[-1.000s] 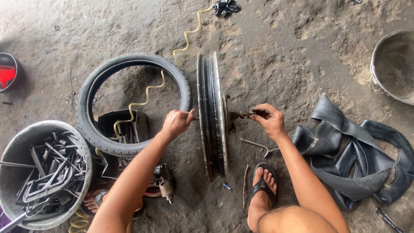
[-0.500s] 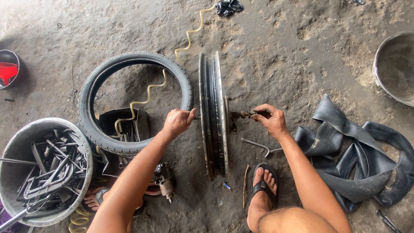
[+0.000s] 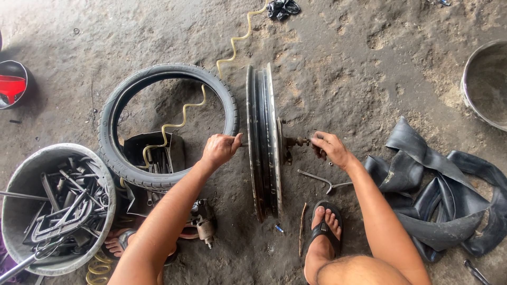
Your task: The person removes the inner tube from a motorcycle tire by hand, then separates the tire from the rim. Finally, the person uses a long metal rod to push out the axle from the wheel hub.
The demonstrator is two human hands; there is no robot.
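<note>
Bucket (image 3: 31,169) at lower left, crammed with dark metal tools: wrenches, bars, bent rods. Red bowl (image 3: 11,84) at far left edge, red inside. Grey basin (image 3: 483,87) at upper right, cut off by the frame, contents not discernible.

Rim (image 3: 263,142) standing upright on edge on the floor, between the two arms. Left hand (image 3: 219,149) clenched around the axle end on the rim's left side. Right hand (image 3: 328,149) pinching the axle (image 3: 297,141) stub on the right side, fingers closed on it. Tyre (image 3: 169,124) lying flat just left of the rim, yellow coiled hose (image 3: 179,121) running across it. Inner tube (image 3: 449,195) heaped at right; bent wrench (image 3: 323,180) on the floor beneath the right wrist.

Compared with half a second earlier: same grip on both sides, rim unmoved, view shifted only slightly.
</note>
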